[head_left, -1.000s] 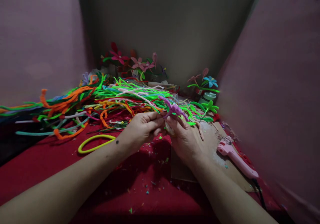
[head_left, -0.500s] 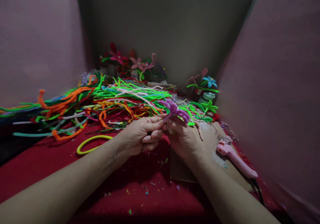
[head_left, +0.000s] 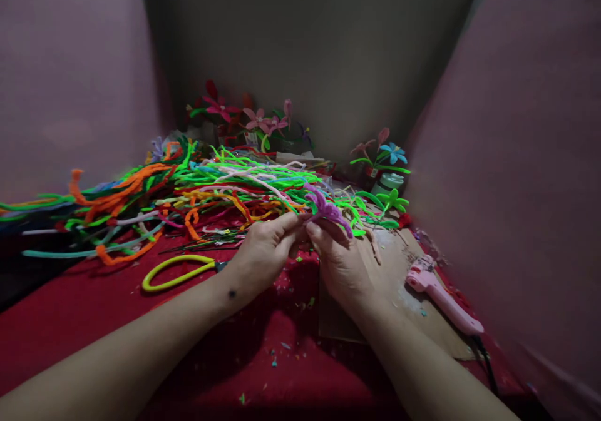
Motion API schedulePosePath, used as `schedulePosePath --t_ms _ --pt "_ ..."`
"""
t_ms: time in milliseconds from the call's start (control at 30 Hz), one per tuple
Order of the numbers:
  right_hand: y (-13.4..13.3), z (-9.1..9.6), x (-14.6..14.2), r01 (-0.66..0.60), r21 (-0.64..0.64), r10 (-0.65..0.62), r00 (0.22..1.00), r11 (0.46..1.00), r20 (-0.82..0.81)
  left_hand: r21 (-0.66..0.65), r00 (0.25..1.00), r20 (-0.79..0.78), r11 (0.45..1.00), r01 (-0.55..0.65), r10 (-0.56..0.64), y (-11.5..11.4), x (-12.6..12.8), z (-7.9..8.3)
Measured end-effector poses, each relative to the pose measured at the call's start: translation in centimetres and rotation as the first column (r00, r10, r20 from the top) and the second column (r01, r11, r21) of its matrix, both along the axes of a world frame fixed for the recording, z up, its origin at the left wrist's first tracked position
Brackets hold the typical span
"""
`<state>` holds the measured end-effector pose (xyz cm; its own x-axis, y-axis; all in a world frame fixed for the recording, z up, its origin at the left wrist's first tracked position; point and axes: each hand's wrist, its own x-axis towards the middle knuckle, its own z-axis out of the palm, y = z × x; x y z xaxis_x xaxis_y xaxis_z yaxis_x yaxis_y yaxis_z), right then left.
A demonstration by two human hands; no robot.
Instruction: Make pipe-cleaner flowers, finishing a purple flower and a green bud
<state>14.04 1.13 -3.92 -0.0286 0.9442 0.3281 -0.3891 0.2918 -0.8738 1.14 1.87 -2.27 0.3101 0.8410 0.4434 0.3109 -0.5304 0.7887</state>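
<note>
A purple pipe-cleaner flower (head_left: 325,207) is held up between my two hands, its petals pointing away from me. My left hand (head_left: 267,246) pinches at the flower's base, fingers closed. My right hand (head_left: 340,261) grips the flower from the right side, its thumb just under the petals. The fingertips of both hands meet there and partly hide the base. Just left of my left wrist lie scissors with a yellow handle (head_left: 181,272), their blades mostly hidden behind that hand.
A heap of coloured pipe cleaners (head_left: 253,177) spreads behind my hands and leftward. At right, a pink glue gun (head_left: 444,296) lies on a cardboard sheet (head_left: 399,283). Finished pink flowers (head_left: 258,121) and a blue flower (head_left: 393,153) stand at the back. Scraps dot the red cloth (head_left: 225,371).
My left hand has turned over, its back now facing up more and its lower fingers tucked from sight. The flower has tilted slightly. More of the scissors shows.
</note>
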Motion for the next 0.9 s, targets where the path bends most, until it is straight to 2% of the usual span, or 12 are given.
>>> schedulePosePath --t_ms 100,233,333,500,600,667,700,767,800,833,867,900 --pt "-0.2 0.4 0.2 -0.004 0.003 0.004 1.000 1.000 0.011 -0.318 0.981 0.178 0.939 0.129 -0.074 -0.4 0.2 1.3" --pt "0.0 0.4 0.4 -0.012 -0.028 0.012 1.000 1.000 0.007 -0.559 0.918 0.386 0.768 0.314 -0.094 -0.9 0.2 2.1" --pt "0.5 0.1 0.4 -0.092 -0.073 0.088 0.994 0.993 -0.068 -0.612 0.856 0.510 0.663 0.431 -0.086 -0.9 0.0 1.8" --pt "1.0 -0.5 0.5 -0.241 -0.134 0.211 0.955 0.961 -0.208 -0.597 0.757 0.634 0.523 0.608 -0.158 -0.2 -0.5 0.9" --pt "0.8 -0.5 0.5 -0.235 -0.134 0.199 0.951 0.963 -0.238 -0.598 0.731 0.651 0.453 0.661 -0.207 0.1 -0.7 0.7" --pt "0.6 -0.6 0.3 -0.162 -0.116 0.131 0.964 0.980 -0.232 -0.604 0.765 0.600 0.493 0.626 -0.235 0.1 -0.6 0.8" --pt "0.6 -0.7 0.1 -0.125 -0.111 0.098 0.970 0.986 -0.222 -0.607 0.810 0.532 0.556 0.567 -0.245 0.0 -0.5 0.8" --pt "0.6 -0.8 -0.1 -0.059 -0.100 0.039 0.980 0.993 -0.195 -0.527 0.925 0.309 0.770 0.359 -0.220 -0.3 -0.2 0.6" --pt "0.5 -0.9 -0.2 -0.027 -0.088 0.012 0.985 0.996 -0.173 -0.412 0.969 0.181 0.882 0.231 -0.169 -0.4 -0.2 0.4" --pt "0.5 -0.9 -0.3 0.008 -0.070 -0.018 0.989 0.998 -0.146 -0.252 0.993 0.071 0.961 0.112 -0.097 -0.5 -0.1 0.1" --pt "0.4 -0.8 -0.3 0.043 -0.049 -0.049 0.991 0.998 -0.122 -0.088 1.000 -0.005 0.996 0.026 -0.026 -0.6 -0.1 -0.2" --pt "0.3 -0.8 -0.3 0.073 -0.026 -0.076 0.992 0.997 -0.100 0.038 0.998 -0.062 0.999 -0.015 0.018 -0.6 -0.1 -0.5"
